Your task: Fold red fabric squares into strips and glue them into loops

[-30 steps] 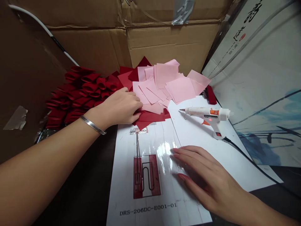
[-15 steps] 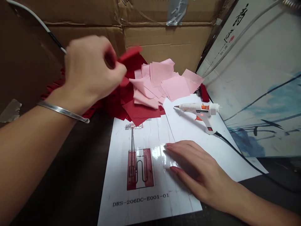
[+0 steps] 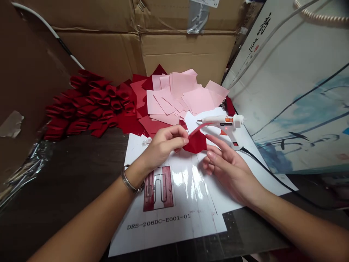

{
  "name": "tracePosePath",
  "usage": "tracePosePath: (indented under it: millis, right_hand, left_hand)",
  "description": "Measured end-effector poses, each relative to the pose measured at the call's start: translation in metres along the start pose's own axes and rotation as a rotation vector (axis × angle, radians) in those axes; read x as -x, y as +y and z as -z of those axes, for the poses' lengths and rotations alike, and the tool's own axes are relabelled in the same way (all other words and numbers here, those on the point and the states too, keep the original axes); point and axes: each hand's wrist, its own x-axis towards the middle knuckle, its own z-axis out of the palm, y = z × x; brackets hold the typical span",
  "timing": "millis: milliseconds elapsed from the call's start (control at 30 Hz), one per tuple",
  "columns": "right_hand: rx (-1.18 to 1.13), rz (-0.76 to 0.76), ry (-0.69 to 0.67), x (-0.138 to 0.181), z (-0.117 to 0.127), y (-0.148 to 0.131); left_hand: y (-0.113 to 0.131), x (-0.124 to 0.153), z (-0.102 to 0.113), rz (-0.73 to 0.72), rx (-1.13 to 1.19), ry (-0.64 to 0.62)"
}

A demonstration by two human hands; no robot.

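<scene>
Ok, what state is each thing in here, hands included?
Left hand: shut, pinching the dark red paper square.
Right hand: open, fingertips at that square's edge.
Dark red paper square: held, bent, not flat.
White hot glue gun: set down, unheld, red light on.
Pink paper squares: flat, loosely piled.
Rolled red paper pieces: curled, heaped.
</scene>
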Motion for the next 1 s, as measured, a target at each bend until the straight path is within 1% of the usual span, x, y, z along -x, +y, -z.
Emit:
tracePosePath:
  millis: [67,133,267,367,533,600,667,767,867,1000]
  right_hand:
    - [-0.037,0.011,-0.013,-0.003,-0.001,0.000]
    - [-0.027,0.041,-0.036,-0.005,0.000,0.002]
    - [0.139,0.150,-0.016,-0.010,0.002,0.010]
    - [0.277,0.214,-0.001,-0.010,0.001,0.012]
    - [0.420,0.349,0.010,-0.005,-0.005,0.009]
    - [0.467,0.405,-0.010,-0.005,-0.006,0.010]
    - [0.493,0.438,-0.012,-0.005,-0.006,0.011]
    - [0.434,0.393,0.032,-0.007,-0.005,0.012]
    - [0.306,0.292,0.059,-0.011,-0.004,0.010]
    - [0.280,0.207,-0.032,-0.015,-0.004,0.007]
  left_hand:
    - [-0.002,0.003,0.003,0.025,0.005,0.004]
    - [-0.002,0.006,0.007,0.051,0.025,-0.003]
    - [-0.006,0.009,0.013,0.066,0.075,-0.035]
    - [-0.010,0.012,0.016,0.063,0.064,-0.055]
    - [-0.009,0.014,0.009,-0.010,-0.002,0.031]
    - [-0.006,0.015,0.006,-0.016,-0.029,0.015]
    - [-0.005,0.015,0.004,0.017,-0.082,0.001]
    - [-0.005,0.015,0.005,0.081,-0.158,0.051]
    - [-0.006,0.015,0.005,0.079,-0.146,0.054]
    - [-0.003,0.015,0.003,0.072,-0.028,0.017]
